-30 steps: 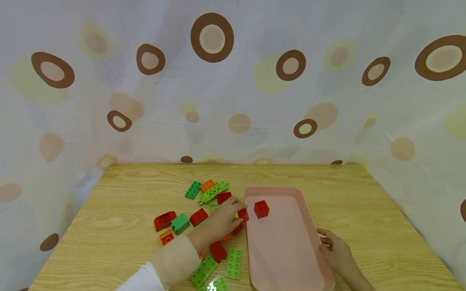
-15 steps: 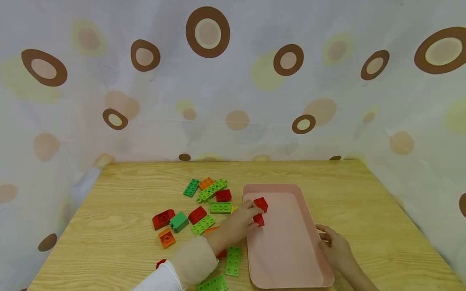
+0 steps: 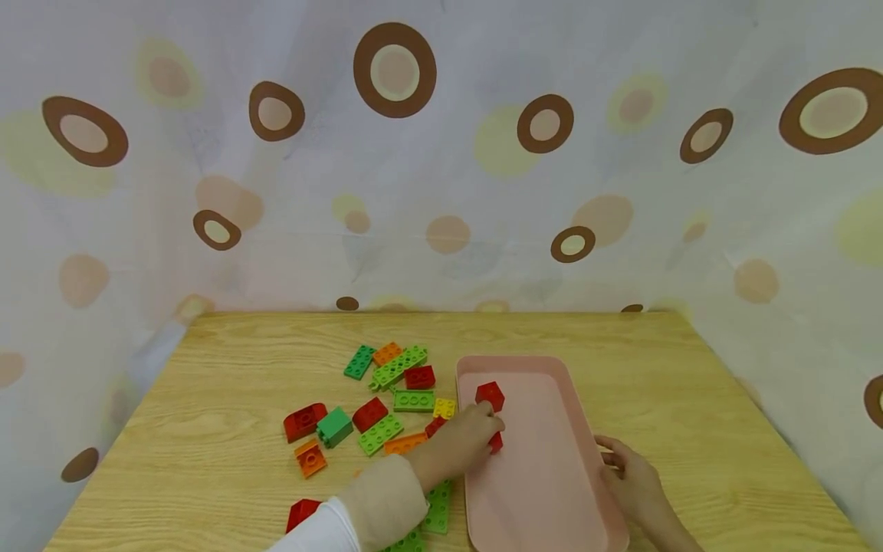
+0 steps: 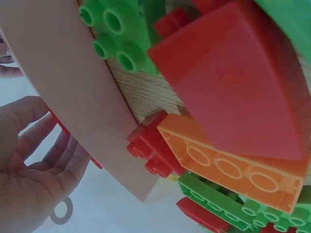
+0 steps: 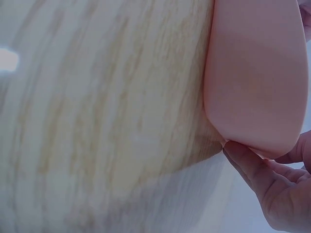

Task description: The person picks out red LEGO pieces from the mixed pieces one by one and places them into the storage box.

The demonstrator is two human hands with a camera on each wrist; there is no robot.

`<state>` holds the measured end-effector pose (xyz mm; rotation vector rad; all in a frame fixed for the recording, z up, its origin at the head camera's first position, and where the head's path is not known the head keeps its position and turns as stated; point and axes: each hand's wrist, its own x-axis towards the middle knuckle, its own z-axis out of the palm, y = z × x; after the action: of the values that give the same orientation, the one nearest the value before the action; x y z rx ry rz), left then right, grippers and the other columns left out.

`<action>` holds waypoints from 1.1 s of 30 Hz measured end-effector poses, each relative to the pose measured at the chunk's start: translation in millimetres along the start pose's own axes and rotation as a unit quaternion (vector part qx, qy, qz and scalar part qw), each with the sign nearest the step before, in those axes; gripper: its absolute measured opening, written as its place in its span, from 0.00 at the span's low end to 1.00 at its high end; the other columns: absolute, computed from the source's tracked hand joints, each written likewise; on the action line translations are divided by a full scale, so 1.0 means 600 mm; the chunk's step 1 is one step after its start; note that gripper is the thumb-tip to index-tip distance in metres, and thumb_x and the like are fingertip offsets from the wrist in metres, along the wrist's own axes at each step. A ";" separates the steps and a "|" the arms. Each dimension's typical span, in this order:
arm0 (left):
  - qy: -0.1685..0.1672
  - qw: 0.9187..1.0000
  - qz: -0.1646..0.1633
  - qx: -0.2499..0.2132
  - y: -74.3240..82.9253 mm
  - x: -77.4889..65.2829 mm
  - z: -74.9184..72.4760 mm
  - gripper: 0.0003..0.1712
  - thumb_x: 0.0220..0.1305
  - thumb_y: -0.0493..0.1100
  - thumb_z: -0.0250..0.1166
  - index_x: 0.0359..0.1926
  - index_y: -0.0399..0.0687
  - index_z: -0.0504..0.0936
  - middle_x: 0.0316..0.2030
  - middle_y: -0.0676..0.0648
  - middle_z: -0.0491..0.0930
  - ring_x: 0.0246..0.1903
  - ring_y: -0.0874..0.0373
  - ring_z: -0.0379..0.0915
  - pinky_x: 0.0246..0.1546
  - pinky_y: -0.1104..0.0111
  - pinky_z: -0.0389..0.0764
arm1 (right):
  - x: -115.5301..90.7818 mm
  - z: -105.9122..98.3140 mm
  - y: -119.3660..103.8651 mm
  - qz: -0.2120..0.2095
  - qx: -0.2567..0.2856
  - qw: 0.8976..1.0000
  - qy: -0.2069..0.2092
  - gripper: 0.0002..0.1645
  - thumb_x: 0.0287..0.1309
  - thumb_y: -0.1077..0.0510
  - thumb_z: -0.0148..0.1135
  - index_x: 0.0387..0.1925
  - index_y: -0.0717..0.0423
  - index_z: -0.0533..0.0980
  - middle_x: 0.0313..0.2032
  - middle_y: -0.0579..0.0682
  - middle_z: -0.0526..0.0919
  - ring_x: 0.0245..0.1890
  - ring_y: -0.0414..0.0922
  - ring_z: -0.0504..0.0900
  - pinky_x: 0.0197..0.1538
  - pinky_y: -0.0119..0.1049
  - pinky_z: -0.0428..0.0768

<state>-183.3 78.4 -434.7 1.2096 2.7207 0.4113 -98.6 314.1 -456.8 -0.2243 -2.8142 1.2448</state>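
Observation:
Inside the pink tray (image 3: pixel 545 475), close to its left wall, my left hand (image 3: pixel 464 443) pinches a red brick (image 3: pixel 495 442) between thumb and fingers. The hand covers most of that brick; only slivers of red show past the tray wall in the left wrist view. A second red brick (image 3: pixel 490 396) lies in the tray just beyond the fingertips. On the opposite side, my right hand (image 3: pixel 631 479) holds the tray's right wall. In the right wrist view, fingers (image 5: pixel 248 162) reach beneath the tray edge and the thumb is at the rim.
Left of the tray lie loose bricks: a green block (image 3: pixel 335 427), a red curved brick (image 3: pixel 305 422), an orange brick (image 3: pixel 405 443), a yellow brick (image 3: pixel 444 409) and several lime ones. A large red brick (image 4: pixel 233 82) is near the left wrist. A patterned cloth (image 3: pixel 441 153) hangs behind the table.
My left hand has carried the red brick from the loose bricks over the tray's left wall and then slightly nearer inside it. My right hand has stayed at the tray's right wall.

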 end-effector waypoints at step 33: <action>-0.048 0.996 -0.041 0.069 0.018 0.048 0.033 0.08 0.52 0.45 0.63 0.36 0.51 0.79 0.32 0.50 0.74 0.30 0.59 0.66 0.34 0.74 0.72 | -0.001 0.004 -0.001 0.012 0.027 1.000 0.003 0.23 0.48 0.74 0.49 0.50 0.71 0.65 0.36 0.67 0.78 0.33 0.51 0.79 0.30 0.38 0.78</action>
<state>-190.1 110.7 -450.9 1.1129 2.7433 0.1537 -98.4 311.6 -457.8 -0.2587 -2.7765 1.3224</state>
